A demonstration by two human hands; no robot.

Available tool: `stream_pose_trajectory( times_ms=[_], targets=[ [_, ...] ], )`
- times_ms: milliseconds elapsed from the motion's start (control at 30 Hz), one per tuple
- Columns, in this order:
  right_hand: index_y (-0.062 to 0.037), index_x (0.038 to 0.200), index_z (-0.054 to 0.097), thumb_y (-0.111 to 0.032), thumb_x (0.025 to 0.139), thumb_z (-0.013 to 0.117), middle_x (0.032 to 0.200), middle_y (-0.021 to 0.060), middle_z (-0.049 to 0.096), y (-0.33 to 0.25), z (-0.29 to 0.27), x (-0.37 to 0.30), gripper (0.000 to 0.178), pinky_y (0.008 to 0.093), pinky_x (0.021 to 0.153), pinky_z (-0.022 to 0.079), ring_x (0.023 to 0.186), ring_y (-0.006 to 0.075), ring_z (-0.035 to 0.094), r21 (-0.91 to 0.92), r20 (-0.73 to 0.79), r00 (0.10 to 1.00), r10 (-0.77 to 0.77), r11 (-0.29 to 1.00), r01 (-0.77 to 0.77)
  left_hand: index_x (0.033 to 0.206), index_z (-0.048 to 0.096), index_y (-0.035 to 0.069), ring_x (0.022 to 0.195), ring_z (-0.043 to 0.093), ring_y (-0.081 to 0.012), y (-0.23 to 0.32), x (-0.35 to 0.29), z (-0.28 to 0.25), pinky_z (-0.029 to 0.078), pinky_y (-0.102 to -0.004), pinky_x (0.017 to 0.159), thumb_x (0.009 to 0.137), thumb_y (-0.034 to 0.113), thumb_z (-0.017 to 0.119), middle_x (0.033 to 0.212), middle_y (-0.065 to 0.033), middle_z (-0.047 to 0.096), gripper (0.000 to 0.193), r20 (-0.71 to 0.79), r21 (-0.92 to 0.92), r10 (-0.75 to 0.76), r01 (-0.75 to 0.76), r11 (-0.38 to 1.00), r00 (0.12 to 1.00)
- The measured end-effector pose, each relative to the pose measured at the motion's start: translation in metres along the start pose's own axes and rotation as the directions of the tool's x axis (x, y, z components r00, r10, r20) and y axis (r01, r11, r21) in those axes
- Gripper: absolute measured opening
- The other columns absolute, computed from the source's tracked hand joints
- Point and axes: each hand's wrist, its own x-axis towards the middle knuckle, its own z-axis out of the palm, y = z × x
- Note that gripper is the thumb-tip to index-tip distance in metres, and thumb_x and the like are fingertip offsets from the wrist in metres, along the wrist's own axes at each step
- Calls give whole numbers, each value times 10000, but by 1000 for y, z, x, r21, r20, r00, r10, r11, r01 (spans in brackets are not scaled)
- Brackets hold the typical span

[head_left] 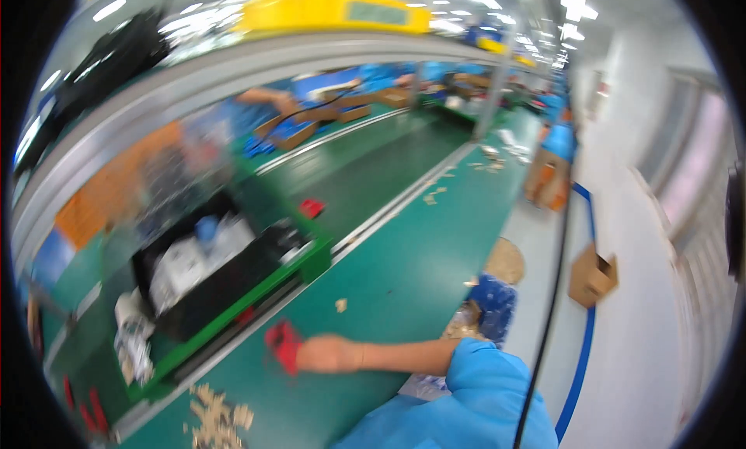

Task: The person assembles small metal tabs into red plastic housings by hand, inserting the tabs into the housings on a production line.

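Note:
My right hand point(330, 354) reaches left across the green tabletop point(373, 293), its arm in a blue sleeve point(486, 375). Closed fingers grip a small red object point(284, 346), too smeared by motion to tell its kind. My left hand is out of view. Close to the near edge of the picture lies a loose heap of small beige pieces point(217, 418). One more beige piece point(341, 304) rests on the table beyond my hand.
A green-framed rack with a black bin point(210, 270) of white bags stands at the left. Behind runs a conveyor point(365, 157) with a red item point(311, 208) on it. Co-workers in blue are farther off. A cardboard box point(592, 276) sits on the floor at right.

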Motion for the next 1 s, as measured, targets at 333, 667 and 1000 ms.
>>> stream_pose_trajectory(
  times_ms=[333, 667, 1000],
  targets=[
    [-29, 1383, 405, -164, 856, 577, 1456, 207, 351, 88, 11, 50, 571, 529, 1111, 209, 1354, 376, 308, -534, -43, 937, 346, 785, -314, 1050, 596, 14, 1107, 574, -328, 93, 10, 21, 504, -401, 900, 748, 109, 640, 1160, -164, 612, 319, 184, 756, -312, 69, 651, 932],
    [-92, 1366, 445, -200, 765, 689, 1470, 158, 364, -63, 34, 9, 658, 530, 1118, 221, 1369, 370, 315, -109, 80, 989, 126, 987, -117, 1064, 616, 4, 1087, 614, -319, 305, 45, 100, 522, -382, 879, 770, 28, 588, 1136, -164, 643, 297, 321, 10, 299, -319, 948, 899],
    [-155, 1236, 582, -282, 768, 704, 1403, 104, 460, -100, 14, -14, 501, 471, 1033, 322, 1295, 292, 419, -365, 418, 852, 316, 917, -161, 1055, 565, 44, 950, 528, -328, 257, 77, 193, 458, -404, 803, 643, 128, 801, 1010, -126, 539, 482, 421, 224, -329, 254, 941, 846]
  ],
)
